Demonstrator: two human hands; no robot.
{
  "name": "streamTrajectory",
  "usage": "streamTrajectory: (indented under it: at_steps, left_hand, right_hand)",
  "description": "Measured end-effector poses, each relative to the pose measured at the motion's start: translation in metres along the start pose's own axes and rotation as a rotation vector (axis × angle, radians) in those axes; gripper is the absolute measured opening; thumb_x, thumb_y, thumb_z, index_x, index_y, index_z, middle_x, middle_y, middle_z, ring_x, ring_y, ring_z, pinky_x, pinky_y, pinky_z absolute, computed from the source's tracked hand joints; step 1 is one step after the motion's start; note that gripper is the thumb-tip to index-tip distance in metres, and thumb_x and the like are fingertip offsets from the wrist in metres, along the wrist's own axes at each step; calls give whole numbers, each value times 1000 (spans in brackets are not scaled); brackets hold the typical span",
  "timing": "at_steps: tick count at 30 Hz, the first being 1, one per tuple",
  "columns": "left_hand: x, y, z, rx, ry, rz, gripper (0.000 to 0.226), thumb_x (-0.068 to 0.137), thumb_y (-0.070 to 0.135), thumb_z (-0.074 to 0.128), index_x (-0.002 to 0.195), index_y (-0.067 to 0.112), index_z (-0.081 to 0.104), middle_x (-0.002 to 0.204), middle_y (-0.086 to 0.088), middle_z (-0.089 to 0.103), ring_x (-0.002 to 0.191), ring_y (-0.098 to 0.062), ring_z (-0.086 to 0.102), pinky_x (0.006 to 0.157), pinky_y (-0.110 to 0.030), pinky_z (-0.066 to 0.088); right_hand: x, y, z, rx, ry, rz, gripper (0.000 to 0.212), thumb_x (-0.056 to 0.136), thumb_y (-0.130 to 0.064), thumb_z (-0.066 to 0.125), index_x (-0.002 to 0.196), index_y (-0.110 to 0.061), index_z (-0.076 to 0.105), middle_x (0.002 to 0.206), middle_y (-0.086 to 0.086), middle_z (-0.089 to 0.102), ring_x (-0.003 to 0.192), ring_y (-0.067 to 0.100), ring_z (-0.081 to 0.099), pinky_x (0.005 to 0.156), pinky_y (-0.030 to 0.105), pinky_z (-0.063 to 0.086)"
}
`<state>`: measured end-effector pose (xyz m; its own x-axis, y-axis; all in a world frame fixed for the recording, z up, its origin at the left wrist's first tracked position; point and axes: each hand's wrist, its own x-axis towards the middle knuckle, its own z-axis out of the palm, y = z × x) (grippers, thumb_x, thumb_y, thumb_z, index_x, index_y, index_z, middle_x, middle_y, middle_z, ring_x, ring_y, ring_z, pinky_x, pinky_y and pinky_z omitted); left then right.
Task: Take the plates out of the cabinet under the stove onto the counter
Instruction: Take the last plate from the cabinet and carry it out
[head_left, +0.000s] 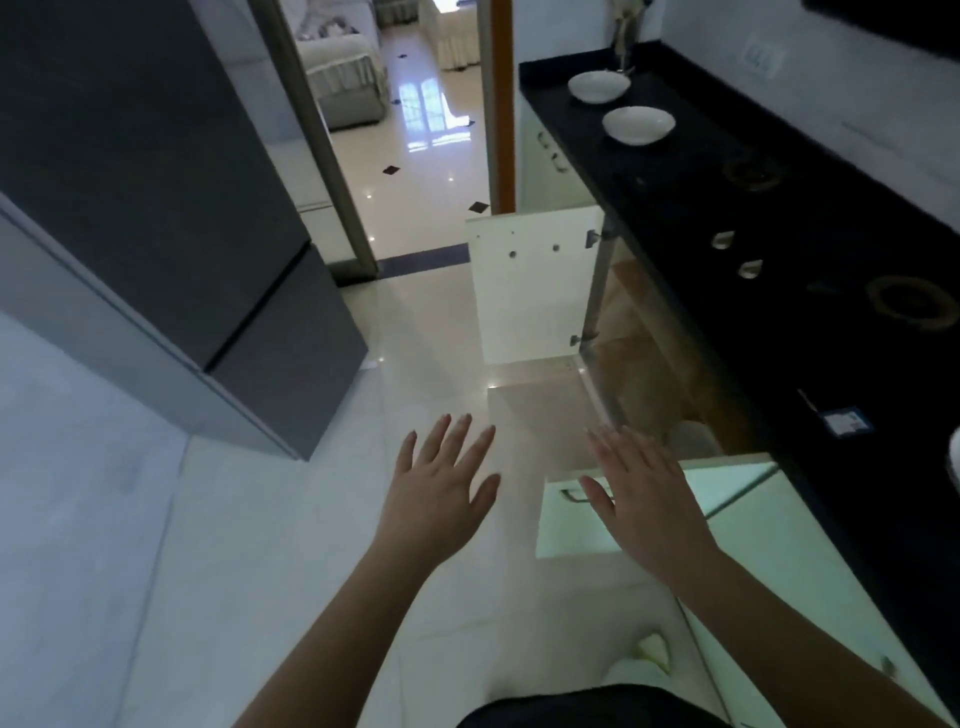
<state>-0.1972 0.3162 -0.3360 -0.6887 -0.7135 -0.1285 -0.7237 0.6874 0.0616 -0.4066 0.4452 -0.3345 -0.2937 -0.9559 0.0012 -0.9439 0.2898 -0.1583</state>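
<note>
both hands are empty and spread flat, fingers straight: the left hand hangs over the floor, the right hand over the near cabinet door. they hold nothing, which fits a reach back toward the cabinet under the stove for another piece. both doors stand open; the far door swings out into the aisle, leaving the wooden shelves exposed. a pale round shape low inside may be a plate, but i cannot tell. two white plates sit apart on the black counter past the burners, probably set there to keep the stove clear.
</note>
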Motion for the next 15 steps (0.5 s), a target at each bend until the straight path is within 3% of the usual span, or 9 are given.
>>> streamTrajectory:
  at_steps: [4,8,15]
  left_hand:
    - [-30,-44,-3,-19,20,-102,74,87,67,-13,155,40,0,166,7,3,151,-17,-7,123,-48,1]
    - [-38,-66,-2,-26,35,-149,68,92,64,-3,155,40,1,166,6,5,152,-17,-6,123,-47,0]
    - [6,-91,-1,-13,34,-132,67,93,65,-2,155,40,3,166,6,7,152,-17,-4,121,-47,-3]
  right_hand:
    - [9,-45,6,1,-9,-96,57,96,-46,33,137,-12,54,136,12,59,126,33,54,107,48,41]
    - [26,-65,11,-34,-71,-145,55,100,-46,36,148,-18,38,150,6,44,139,27,38,116,44,28]
    - [80,-59,18,-62,-130,-151,78,90,-55,-3,152,-21,29,156,4,34,144,25,28,118,44,22]
